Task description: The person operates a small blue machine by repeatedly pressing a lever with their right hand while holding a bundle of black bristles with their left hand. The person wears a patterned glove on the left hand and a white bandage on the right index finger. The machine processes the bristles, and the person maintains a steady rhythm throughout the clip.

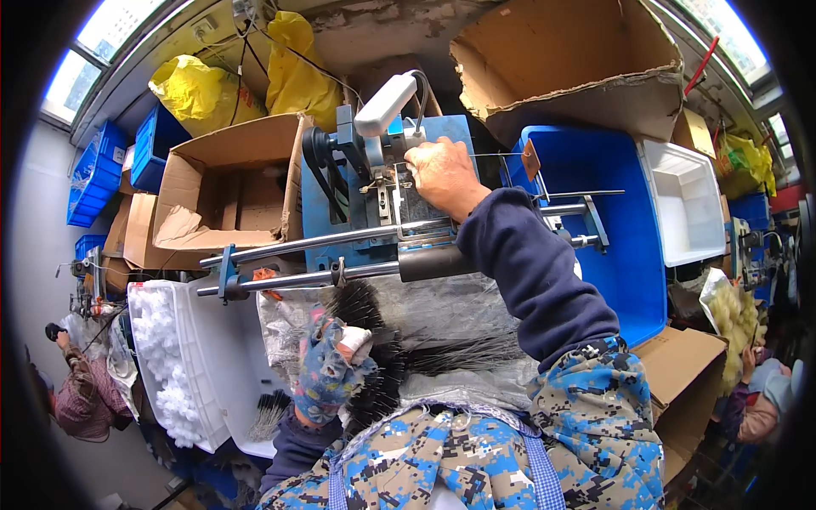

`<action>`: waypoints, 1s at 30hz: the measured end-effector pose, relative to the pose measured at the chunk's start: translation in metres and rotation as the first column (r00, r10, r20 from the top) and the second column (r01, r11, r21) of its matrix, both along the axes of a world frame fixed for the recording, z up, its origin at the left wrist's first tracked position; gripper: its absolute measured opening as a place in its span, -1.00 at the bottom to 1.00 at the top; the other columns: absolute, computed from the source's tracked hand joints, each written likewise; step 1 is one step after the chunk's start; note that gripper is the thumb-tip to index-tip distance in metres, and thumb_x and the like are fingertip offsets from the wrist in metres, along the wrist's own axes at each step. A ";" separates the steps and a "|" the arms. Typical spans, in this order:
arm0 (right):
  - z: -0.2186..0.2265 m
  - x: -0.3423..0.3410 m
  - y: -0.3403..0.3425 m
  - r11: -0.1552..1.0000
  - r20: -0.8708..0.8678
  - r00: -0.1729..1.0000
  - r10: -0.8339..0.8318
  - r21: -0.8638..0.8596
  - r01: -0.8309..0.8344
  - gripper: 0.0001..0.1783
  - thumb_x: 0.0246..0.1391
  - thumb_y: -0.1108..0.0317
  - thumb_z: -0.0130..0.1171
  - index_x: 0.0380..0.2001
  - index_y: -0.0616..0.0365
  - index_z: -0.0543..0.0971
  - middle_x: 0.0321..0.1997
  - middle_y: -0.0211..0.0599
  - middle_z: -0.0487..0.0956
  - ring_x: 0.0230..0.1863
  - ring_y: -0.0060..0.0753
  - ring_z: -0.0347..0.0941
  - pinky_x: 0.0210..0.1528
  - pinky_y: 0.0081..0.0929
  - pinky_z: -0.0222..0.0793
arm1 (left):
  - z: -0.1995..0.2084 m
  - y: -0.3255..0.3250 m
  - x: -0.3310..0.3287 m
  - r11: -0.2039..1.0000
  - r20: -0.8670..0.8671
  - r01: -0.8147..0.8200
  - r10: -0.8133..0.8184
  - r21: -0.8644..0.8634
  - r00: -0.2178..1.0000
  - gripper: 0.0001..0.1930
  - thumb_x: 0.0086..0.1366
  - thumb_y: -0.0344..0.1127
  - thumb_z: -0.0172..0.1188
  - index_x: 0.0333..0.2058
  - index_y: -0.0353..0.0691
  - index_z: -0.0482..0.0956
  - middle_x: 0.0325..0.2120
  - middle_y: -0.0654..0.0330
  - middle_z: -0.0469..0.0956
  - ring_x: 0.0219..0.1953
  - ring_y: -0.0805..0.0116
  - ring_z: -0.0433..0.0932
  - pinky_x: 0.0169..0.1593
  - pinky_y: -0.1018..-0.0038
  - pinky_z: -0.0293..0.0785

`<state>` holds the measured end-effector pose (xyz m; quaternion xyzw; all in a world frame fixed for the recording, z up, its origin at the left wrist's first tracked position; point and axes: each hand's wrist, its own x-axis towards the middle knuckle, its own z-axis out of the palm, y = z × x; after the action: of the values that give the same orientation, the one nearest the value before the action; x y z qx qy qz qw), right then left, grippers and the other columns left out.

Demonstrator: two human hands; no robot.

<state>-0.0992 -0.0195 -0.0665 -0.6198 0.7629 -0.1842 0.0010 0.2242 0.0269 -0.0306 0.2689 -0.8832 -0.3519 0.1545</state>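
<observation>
My right hand (446,176) is bare and reaches forward onto a blue bench machine (319,229). Its fingers are bent together at the small metal plate beside the machine's clamp (382,200); what lies between them is hidden. Closer to my body, my left hand (333,367) wears a blue patterned glove with white wrapping on a finger. Its fingers are curled next to black-bristled brushes (380,378), and I cannot make out what they grip. Thin dark wire stems (463,355) spread over the grey sheet (455,310) on my lap side.
Two steel rails (314,278) cross in front of the machine. At left stand a cardboard box (174,208) and a white bin (204,374) beside white tufts (161,357). A large blue bin (629,280) stands at right. People (89,378) sit at both sides.
</observation>
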 end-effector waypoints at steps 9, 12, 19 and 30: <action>0.019 0.008 0.061 0.996 -0.103 0.992 -0.079 0.042 0.083 -0.33 -0.18 0.07 0.23 -0.05 0.31 0.41 0.13 -0.04 0.14 0.08 -0.07 0.10 0.01 -0.14 0.11 | -0.022 0.004 0.009 0.923 0.078 -0.245 0.232 0.296 0.970 -0.63 -0.11 -0.31 0.31 -0.22 -0.08 0.57 -0.26 0.21 0.51 -0.16 0.08 0.44 -0.06 0.15 0.29; 0.027 0.014 0.059 0.985 -0.064 0.991 -0.118 0.122 0.125 -0.34 -0.15 0.07 0.23 -0.05 0.34 0.39 0.04 -0.05 0.18 0.04 -0.12 0.14 -0.08 -0.19 0.19 | -0.014 0.005 -0.010 0.991 -0.035 -0.087 0.091 0.099 0.995 -0.63 -0.12 -0.32 0.32 -0.23 -0.06 0.56 -0.29 0.21 0.52 -0.19 0.10 0.46 -0.03 0.14 0.29; 0.019 0.026 0.051 0.988 0.000 0.993 -0.114 0.101 0.114 -0.30 -0.07 0.12 0.17 0.03 0.42 0.26 -0.13 -0.02 0.29 -0.16 -0.09 0.35 -0.17 -0.34 0.38 | -0.014 0.006 -0.002 0.984 -0.053 -0.060 0.052 -0.169 0.997 -0.59 -0.17 -0.31 0.35 -0.22 -0.09 0.57 -0.30 0.19 0.52 -0.17 0.08 0.44 -0.05 0.19 0.27; 0.013 0.049 0.029 0.999 -0.049 0.998 0.029 0.037 -0.027 -0.29 -0.05 0.10 0.14 -0.01 0.52 0.25 -0.21 0.06 0.37 -0.28 -0.09 0.42 -0.22 -0.38 0.40 | 0.001 0.004 -0.006 0.942 -0.096 -0.004 -0.030 -0.336 0.995 -0.64 -0.11 -0.38 0.33 -0.25 -0.18 0.53 -0.23 0.08 0.48 -0.17 0.00 0.46 -0.13 0.15 0.33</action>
<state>-0.0498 0.0093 -0.0531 -0.6346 0.7572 -0.1549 -0.0039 0.2179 0.0309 -0.0298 0.2150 -0.9231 -0.2101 0.2398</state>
